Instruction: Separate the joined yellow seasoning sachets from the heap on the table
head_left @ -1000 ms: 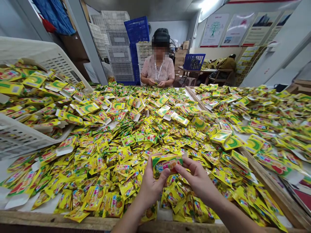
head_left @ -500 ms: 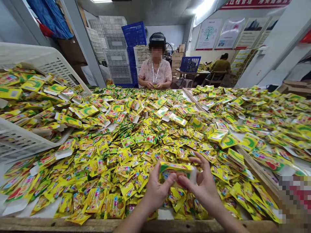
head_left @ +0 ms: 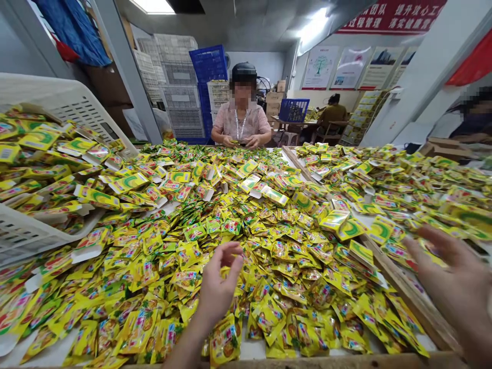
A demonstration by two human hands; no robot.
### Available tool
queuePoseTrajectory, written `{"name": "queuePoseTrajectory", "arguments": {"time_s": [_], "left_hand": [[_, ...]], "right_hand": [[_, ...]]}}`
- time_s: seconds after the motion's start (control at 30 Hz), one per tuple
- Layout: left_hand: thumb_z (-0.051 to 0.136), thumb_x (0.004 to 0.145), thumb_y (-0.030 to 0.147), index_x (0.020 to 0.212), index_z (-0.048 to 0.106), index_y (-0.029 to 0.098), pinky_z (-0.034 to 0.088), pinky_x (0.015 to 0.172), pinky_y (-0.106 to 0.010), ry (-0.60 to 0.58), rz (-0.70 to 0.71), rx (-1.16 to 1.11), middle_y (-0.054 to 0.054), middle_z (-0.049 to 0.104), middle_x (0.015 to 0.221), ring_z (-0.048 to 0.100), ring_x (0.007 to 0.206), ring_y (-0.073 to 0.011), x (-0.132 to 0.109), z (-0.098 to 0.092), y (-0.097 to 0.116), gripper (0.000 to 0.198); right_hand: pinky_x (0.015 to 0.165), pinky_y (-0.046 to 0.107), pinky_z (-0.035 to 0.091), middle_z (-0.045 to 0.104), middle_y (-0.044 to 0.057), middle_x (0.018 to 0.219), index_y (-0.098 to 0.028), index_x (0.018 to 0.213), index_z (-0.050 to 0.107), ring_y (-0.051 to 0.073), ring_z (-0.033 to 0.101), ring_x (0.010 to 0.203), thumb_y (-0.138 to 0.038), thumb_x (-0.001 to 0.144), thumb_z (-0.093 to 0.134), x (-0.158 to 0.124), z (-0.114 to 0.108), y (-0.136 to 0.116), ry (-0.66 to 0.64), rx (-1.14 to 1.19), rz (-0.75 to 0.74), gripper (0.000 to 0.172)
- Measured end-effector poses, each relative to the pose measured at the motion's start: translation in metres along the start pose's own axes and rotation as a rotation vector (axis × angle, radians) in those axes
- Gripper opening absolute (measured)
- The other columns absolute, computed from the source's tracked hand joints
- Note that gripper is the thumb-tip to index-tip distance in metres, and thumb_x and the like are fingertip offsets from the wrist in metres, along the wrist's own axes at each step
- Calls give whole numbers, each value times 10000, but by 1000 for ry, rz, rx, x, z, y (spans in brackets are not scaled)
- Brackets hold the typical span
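Observation:
Over the middle of a heap of small yellow packets hovers my left hand. Its fingers are loosely curled, with the thumb apart and nothing visible in it. My right hand, blurred by motion, is at the right side beyond a wooden divider. Thumb and fingers are spread there, and I see nothing in them. Below and ahead of that hand lie yellow-green boxes. More flat boxes, some with open white flaps, lie on the packets, such as one box near the divider.
At the left a white plastic crate lies tipped, spilling boxes onto the table. A wooden rail runs along the near edge. Across the table sits a co-worker handling something small. Stacked crates stand behind.
The yellow box held in both hands is no longer in them. My right hand has swung far right past the divider; my left has moved slightly left. The view has shifted slightly.

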State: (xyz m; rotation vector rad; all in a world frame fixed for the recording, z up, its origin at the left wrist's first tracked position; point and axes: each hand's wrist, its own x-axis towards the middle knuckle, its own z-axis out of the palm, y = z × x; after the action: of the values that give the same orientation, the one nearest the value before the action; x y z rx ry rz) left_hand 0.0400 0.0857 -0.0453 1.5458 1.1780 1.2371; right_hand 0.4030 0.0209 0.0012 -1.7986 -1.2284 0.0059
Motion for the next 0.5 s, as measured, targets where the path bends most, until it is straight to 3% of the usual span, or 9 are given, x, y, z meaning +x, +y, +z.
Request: {"name": "queuePoseTrajectory", "arguments": {"time_s": [0.07, 0.13, 0.27, 0.37, 0.5], "left_hand": [[531, 842, 381, 1073, 528, 186, 496, 747, -317, 62, 42, 68, -78, 660, 962, 627, 836, -186, 17, -10, 8, 302], [488, 861, 392, 1127, 495, 187, 502, 715, -304, 74, 61, 201, -76, 651, 981, 628, 817, -181, 39, -15, 12, 335], [454, 875, 335, 1175, 475, 137, 480, 815, -366, 50, -1, 635, -130, 634, 1040, 623, 911, -235, 88, -7, -1, 360], [541, 817, 291, 1070, 555, 103, 386, 936, -483, 45, -31, 762, -201, 610, 1082, 548, 1070, -343, 106, 5, -21, 316], [555, 811, 275, 1026, 576, 135, 364, 956, -475, 16, -31, 802, -181, 596, 1100, 521, 1097, -343, 102, 9, -37, 257]], "right_hand": [[788, 452, 509, 723, 116, 928, -251, 914, 679, 323, 668, 905, -472, 810, 539, 8, 43, -11, -55, -82, -66, 281], [830, 419, 506, 716, 102, 1024, -206, 989, 675, 281, 664, 950, -345, 871, 458, 15, 85, -27, -361, -166, -194, 282], [901, 336, 480, 691, 109, 1098, -151, 1060, 656, 210, 635, 1022, -169, 913, 432, 22, 157, -59, -581, -223, -248, 269], [888, 387, 492, 651, 97, 1121, -145, 1082, 624, 202, 622, 1002, -242, 909, 538, 22, 191, -72, -770, -307, -284, 216], [828, 393, 520, 605, 75, 1148, -172, 1119, 590, 195, 613, 967, -324, 906, 559, 27, 207, -74, -940, -431, -278, 264]]}}
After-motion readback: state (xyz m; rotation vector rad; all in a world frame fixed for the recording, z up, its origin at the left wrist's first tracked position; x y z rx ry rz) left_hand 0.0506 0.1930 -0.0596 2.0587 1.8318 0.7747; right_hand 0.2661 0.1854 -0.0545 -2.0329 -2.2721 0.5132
